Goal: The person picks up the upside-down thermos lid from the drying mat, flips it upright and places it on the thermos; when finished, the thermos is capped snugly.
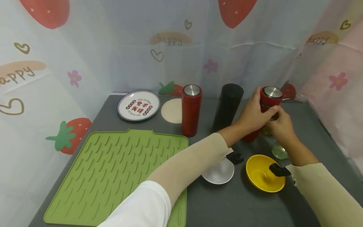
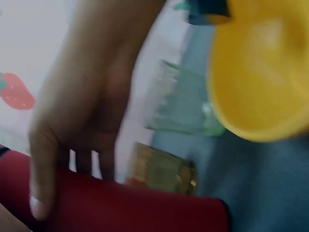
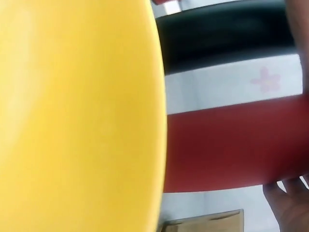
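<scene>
Gripping the red flask (image 1: 267, 108) at the right of centre in the head view, we have both hands on it: our left hand (image 1: 252, 116) wraps round the body just under the cap, and our right hand (image 1: 280, 124) closes on it from the other side, fingers curled near the cap. It stands at the back of the grey table (image 1: 241, 205), beside the black flask (image 1: 227, 107). We judge this to be the step of steadying the body while the steel-topped cap is worked or the flask is lifted; which of the two we cannot tell. The next move would call for a firm, even hold, since the flask is tall, narrow and smooth, and two small glass jars (image 1: 279, 151) sit just in front of it.

The flask is a matt red cylinder with a brushed metal disc on top, like the second red flask (image 1: 191, 110) further left. The yellow bowl (image 1: 265, 173) and white bowl (image 1: 219, 171) look like glossy, rounded plastic. At lower left lies a ribbed, soft-looking green drying mat (image 1: 113, 176); behind it are a printed plate (image 1: 138, 105) and a round beige coaster (image 1: 171, 111).
</scene>
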The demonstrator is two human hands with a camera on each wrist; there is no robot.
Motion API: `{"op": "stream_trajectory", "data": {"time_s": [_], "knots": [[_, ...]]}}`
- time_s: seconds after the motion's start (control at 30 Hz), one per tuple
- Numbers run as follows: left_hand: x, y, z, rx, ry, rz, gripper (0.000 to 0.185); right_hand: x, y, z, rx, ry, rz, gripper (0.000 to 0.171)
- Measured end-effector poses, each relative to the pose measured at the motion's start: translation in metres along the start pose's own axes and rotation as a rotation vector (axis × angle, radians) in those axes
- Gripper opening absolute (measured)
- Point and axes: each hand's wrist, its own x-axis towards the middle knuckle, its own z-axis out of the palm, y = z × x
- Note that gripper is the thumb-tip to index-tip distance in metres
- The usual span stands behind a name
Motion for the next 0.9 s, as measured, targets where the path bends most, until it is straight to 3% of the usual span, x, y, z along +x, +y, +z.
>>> {"op": "stream_trajectory", "data": {"time_s": [0.07, 0.13, 0.37, 0.47, 0.53, 0.63, 0.7, 0.8, 0.9], "knots": [[0.002, 0.003, 0.002, 0.014, 0.025, -0.035, 0.093, 0.0, 0.001, 0.0, -0.023, -0.01, -0.009, 0.048], [0.004, 0.004, 0.006, 0.017, 0.063, -0.029, 0.096, -0.001, 0.002, -0.001, -0.034, -0.009, -0.016, 0.05], [-0.01, -0.009, 0.016, 0.039, 0.144, 0.201, 0.055, -0.006, 0.004, -0.007, 0.022, 0.023, 0.022, 0.061], [-0.009, -0.007, 0.019, 0.015, 0.183, 0.185, 0.044, -0.007, 0.005, -0.008, 0.021, 0.018, 0.036, 0.062], [-0.003, -0.003, 0.021, -0.019, 0.174, 0.122, 0.046, -0.006, 0.006, -0.009, 0.001, 0.008, 0.043, 0.061], [0.01, 0.004, 0.021, -0.066, 0.13, 0.007, 0.065, -0.004, 0.007, -0.008, -0.02, -0.006, 0.029, 0.057], [0.016, 0.005, 0.022, -0.069, 0.103, -0.026, 0.081, -0.002, 0.007, -0.008, -0.023, -0.011, 0.019, 0.055], [0.015, -0.002, 0.021, -0.024, 0.081, 0.028, 0.088, -0.002, 0.008, -0.009, -0.022, -0.006, 0.019, 0.054], [0.005, -0.011, 0.022, 0.011, 0.077, 0.129, 0.075, -0.004, 0.008, -0.012, -0.03, 0.001, 0.035, 0.058]]}}
